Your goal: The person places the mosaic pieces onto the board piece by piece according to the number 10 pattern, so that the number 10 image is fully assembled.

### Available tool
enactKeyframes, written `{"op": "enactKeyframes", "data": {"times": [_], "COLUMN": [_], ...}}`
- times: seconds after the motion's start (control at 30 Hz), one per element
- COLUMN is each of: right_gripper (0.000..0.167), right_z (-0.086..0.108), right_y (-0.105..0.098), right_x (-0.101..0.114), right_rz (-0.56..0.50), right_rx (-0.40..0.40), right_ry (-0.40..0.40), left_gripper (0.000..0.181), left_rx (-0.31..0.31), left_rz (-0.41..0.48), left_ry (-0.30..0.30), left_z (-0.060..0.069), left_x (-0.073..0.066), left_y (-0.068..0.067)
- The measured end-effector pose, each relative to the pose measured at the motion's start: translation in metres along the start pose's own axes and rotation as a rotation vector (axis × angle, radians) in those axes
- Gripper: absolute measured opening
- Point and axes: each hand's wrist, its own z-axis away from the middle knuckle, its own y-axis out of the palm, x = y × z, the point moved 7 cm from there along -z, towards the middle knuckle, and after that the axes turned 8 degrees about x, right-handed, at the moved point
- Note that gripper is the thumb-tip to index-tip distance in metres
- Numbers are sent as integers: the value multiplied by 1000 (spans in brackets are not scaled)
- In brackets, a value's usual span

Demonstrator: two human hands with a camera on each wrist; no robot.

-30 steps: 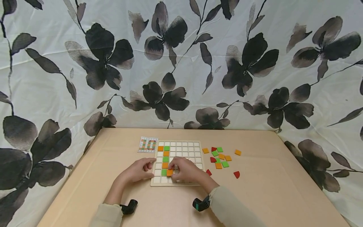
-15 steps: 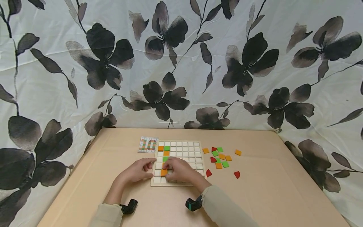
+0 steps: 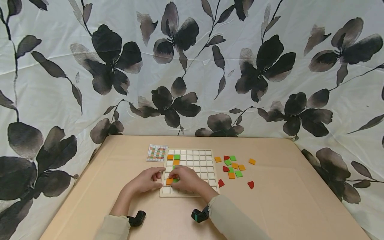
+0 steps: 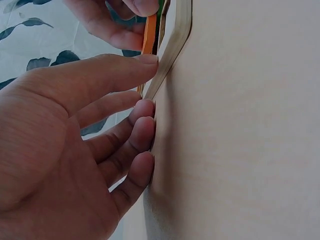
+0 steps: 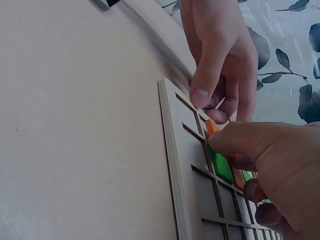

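Note:
My right hand pinches an orange square tile over the left column of a pale grid board, low down. In the right wrist view the orange tile stands tilted, beside a green tile set in a cell. Thumb and fingertips of my left hand touch the board's left edge; the left wrist view shows its lower fingers loosely bent with nothing between them. An orange tile and a green tile sit in the top row. My right hand hides several cells.
A small pattern card lies by the board's upper left corner. Right of the board are scattered orange, green and red pieces, among them a green tile and a red rounded piece. A floral cloth hangs behind the table.
My right hand has moved left with the orange tile, from right of the green tile in the lower row to the leftmost column. My left hand has stayed at the board's edge.

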Motion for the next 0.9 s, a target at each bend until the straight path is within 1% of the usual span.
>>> {"op": "enactKeyframes", "data": {"times": [0.23, 0.43, 0.63, 0.77, 0.9], "right_gripper": [15, 18, 23, 23, 24], "right_z": [-5, -5, 0, 4, 9], "right_y": [5, 6, 4, -2, -7], "right_x": [4, 4, 4, 2, -2], "right_rz": [2, 8, 23, 4, -9], "right_rx": [12, 10, 7, -6, -15], "right_ry": [6, 3, -13, -4, -2], "left_gripper": [60, 59, 58, 57, 58], "left_rx": [4, 1, 2, -2, -4], "left_rz": [11, 6, -14, -23, -31], "left_ry": [-21, -30, -6, 17, 24], "left_z": [0, 0, 1, 1, 1], "left_x": [1, 2, -1, -2, -3], "left_y": [0, 1, 1, 0, 0]}}
